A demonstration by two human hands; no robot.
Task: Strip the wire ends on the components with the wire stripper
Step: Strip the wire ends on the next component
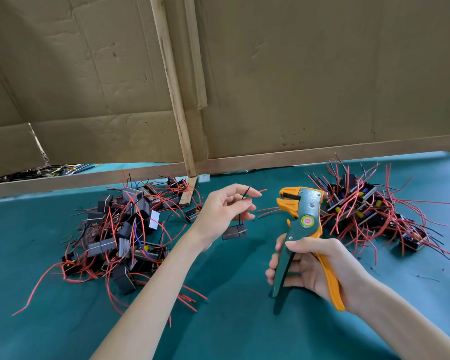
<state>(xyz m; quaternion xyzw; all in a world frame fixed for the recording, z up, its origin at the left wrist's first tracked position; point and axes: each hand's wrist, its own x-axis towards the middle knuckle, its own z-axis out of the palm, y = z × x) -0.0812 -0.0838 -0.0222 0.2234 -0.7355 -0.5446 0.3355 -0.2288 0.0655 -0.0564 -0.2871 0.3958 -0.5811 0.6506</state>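
Centrally in the frame, the left hand (pixel 218 211) pinches a thin black wire (pixel 245 194) between thumb and forefinger, with the other fingers loosely extended. A small dark component (pixel 234 233) dangles from that wire just below the hand, above the teal table cover (pixel 231 326).

Right of centre, the right hand (pixel 312 266) grips the wire stripper (pixel 300 222). Its fingers curl round the green handle and the orange handle lies against the palm. The tool stands upright, its orange head turned toward the left hand with the jaws apart. Nothing sits between them. Red wire ends show between the left hand and the head.

Two loose piles lie on the cover. The left pile (pixel 122 229) of dark blocks tangled in red wires sits left of centre. The right pile (pixel 369 209) sits at the right, behind the stripper.

At the far left edge, under a folded cardboard flap (pixel 11 149), a heap of thin wire scraps (pixel 50 170) in black, yellow and blue lies behind a low wooden rail (pixel 76 179). I cannot tell whether a box holds them. Cardboard panels (pixel 296 74) and a wooden slat (pixel 174 87) fill the upper frame.
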